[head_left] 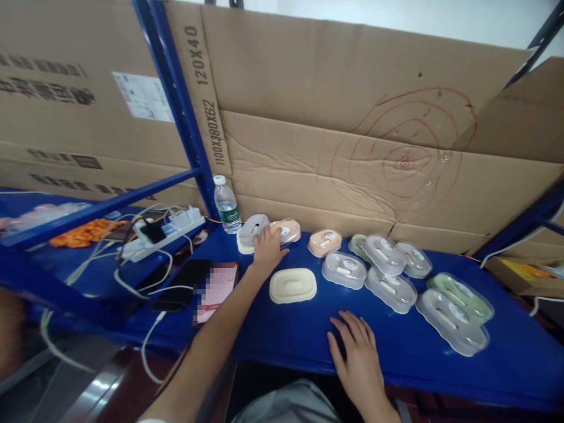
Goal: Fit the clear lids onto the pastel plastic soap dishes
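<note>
My left hand (267,249) reaches forward and rests its fingers on a grey soap-box lid (252,227) that leans on a cream base beside a pink soap box (287,230); the fingers look partly curled on it. My right hand (356,348) lies flat and open on the blue shelf (423,352), holding nothing. A cream soap-box base (293,285) sits between the two hands. To the right stand more soap boxes: a pink one (325,242), clear-lidded ones (344,269), (390,288) and green ones (460,295).
A water bottle (227,205) stands behind my left hand. A phone (180,283) and a pink card (217,286) lie at left, with a power strip (164,232) and white cables. Cardboard sheets (343,135) and a blue rack post (176,100) back the shelf.
</note>
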`<state>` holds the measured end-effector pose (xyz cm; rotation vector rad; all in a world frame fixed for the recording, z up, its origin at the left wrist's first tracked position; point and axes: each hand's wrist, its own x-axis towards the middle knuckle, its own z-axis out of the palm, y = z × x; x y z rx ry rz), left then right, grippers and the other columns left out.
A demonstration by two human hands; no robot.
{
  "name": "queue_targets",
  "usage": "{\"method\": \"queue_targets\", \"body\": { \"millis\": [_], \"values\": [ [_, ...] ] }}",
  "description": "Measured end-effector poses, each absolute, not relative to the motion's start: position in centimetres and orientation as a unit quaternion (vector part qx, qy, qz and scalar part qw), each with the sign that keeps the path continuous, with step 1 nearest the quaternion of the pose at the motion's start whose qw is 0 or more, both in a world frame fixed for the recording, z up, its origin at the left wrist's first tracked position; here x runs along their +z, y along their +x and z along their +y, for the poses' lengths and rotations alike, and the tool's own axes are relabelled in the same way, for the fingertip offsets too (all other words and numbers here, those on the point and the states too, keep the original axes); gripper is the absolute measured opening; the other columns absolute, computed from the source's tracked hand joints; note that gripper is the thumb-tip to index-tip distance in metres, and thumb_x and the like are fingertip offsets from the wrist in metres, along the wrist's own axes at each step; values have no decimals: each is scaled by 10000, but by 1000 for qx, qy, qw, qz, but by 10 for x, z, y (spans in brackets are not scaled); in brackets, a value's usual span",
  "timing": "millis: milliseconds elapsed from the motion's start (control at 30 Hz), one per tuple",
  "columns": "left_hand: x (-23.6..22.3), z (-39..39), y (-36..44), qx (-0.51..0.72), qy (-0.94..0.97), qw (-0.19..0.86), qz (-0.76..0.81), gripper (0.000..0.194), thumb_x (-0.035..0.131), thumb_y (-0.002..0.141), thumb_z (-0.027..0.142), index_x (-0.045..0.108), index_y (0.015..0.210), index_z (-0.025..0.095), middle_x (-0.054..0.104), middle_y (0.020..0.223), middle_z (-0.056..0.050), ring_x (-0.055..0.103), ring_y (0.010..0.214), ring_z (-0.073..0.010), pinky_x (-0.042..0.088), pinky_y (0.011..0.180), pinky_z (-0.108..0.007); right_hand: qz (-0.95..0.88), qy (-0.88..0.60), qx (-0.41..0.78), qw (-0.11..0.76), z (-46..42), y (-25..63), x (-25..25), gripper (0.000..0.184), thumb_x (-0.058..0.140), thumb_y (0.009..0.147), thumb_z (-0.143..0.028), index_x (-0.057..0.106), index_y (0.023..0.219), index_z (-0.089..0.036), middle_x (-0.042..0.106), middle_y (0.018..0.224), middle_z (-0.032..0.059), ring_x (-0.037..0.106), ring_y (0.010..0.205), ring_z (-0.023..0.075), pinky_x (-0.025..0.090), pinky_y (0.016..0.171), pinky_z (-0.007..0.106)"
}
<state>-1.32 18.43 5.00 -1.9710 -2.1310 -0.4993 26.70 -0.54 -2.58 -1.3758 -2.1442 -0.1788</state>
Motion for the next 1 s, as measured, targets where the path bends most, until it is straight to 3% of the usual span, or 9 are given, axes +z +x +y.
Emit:
{"method": "queue_targets", "body": {
  "millis": [200, 333, 433, 700, 867, 1000],
  "values": [
    [64, 182, -16, -193, -655, 83, -726, 448, 557, 1006, 285, 523, 1448, 221, 590, 1442, -194, 566, 1316, -358, 338, 1145, -559, -803, -513, -71, 295, -4, 268, -28, 294, 548, 1057, -358, 664, 1314, -273, 695, 1360, 78, 632, 1297, 303, 454, 1127, 551],
    [68, 184, -12, -189, -659, 59, -726, 652, 661, 957, 426, 440, 1539, 231, 550, 1490, -212, 530, 1363, -393, 357, 1134, -571, -800, -513, -77, 300, -3, 267, -29, 292, 542, 1058, -367, 671, 1302, -273, 702, 1346, 86, 642, 1282, 310, 465, 1115, 556],
    [66, 191, -3, -184, -672, 36, -716, 754, 735, 914, 430, 400, 1569, 263, 549, 1499, -199, 534, 1367, -380, 346, 1147, -575, -800, -516, -80, 294, -4, 266, -27, 287, 541, 1056, -355, 679, 1296, -279, 703, 1345, 84, 647, 1277, 306, 478, 1113, 548],
    [71, 177, 0, -249, -695, 33, -674, 645, 747, 900, 347, 499, 1484, 228, 601, 1410, -179, 555, 1345, -388, 418, 1123, -530, -803, -520, -89, 278, -6, 265, -21, 287, 553, 1050, -321, 669, 1310, -289, 699, 1352, 66, 646, 1282, 293, 495, 1115, 546],
    [63, 117, -17, -291, -726, 29, -623, 567, 720, 922, 372, 519, 1441, 262, 618, 1445, -106, 592, 1345, -299, 509, 1099, -410, -800, -524, -78, 282, -6, 263, -20, 280, 565, 1043, -327, 684, 1293, -285, 701, 1349, 71, 642, 1291, 295, 488, 1128, 537],
    [39, 73, -31, -296, -751, -21, -589, 594, 716, 908, 371, 518, 1458, 268, 593, 1501, -96, 574, 1390, -300, 515, 1119, -445, -797, -530, -63, 284, -8, 262, -18, 281, 553, 1047, -311, 686, 1290, -266, 697, 1355, 81, 628, 1310, 298, 471, 1144, 548]
  ]
}}
